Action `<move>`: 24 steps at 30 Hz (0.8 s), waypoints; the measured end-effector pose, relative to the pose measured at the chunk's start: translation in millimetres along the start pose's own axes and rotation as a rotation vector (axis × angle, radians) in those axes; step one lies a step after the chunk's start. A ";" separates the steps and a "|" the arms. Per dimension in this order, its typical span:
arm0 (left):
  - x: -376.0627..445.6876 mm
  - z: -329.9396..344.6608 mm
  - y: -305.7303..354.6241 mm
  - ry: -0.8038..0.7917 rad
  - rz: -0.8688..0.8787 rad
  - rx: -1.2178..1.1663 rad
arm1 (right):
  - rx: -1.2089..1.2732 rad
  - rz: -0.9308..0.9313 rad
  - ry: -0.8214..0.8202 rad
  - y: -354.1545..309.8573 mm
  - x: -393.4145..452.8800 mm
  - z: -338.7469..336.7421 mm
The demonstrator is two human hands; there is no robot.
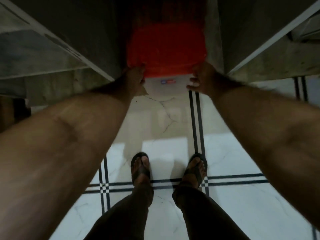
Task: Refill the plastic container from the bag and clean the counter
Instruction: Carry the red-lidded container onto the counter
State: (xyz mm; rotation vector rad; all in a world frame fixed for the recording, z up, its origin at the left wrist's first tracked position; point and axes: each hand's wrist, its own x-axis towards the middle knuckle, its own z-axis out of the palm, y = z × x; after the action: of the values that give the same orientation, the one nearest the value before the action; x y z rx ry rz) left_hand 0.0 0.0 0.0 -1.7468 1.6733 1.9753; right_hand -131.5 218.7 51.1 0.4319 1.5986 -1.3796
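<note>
At the upper centre of the frame, we grip a large red container with a white lower band (166, 49), set in a dark gap between two grey stone slabs. Our left hand (136, 76) and right hand (201, 77) clamp its near corners, fingers curled around the edges. We judge it could jam against the slabs or slip if pulled unevenly.

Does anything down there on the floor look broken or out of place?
Yes. The floor tile just in front of the red-lidded container has dark, branching cracks, while the tiles by the feet look whole. Left hand and right hand each grip a near corner of the container. I see nothing spilled, though the picture is blurred.
</note>
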 end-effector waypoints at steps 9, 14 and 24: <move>-218.7 -38.7 30.2 -0.024 -0.184 0.006 | 0.285 0.204 0.380 50.3 -203.6 -15.5; -336.5 -61.2 82.6 -0.065 -0.195 -0.004 | 0.221 0.140 0.511 15.1 -340.6 -26.8; -568.7 -107.1 213.3 -0.237 -0.056 -0.032 | 0.172 -0.232 0.535 -122.8 -538.4 -60.3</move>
State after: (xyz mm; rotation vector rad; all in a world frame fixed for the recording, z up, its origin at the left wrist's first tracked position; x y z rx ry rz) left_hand 157.1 169.7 571.7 -1.4812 1.5089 2.0980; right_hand 12.8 399.3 556.2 0.7892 2.0135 -1.6794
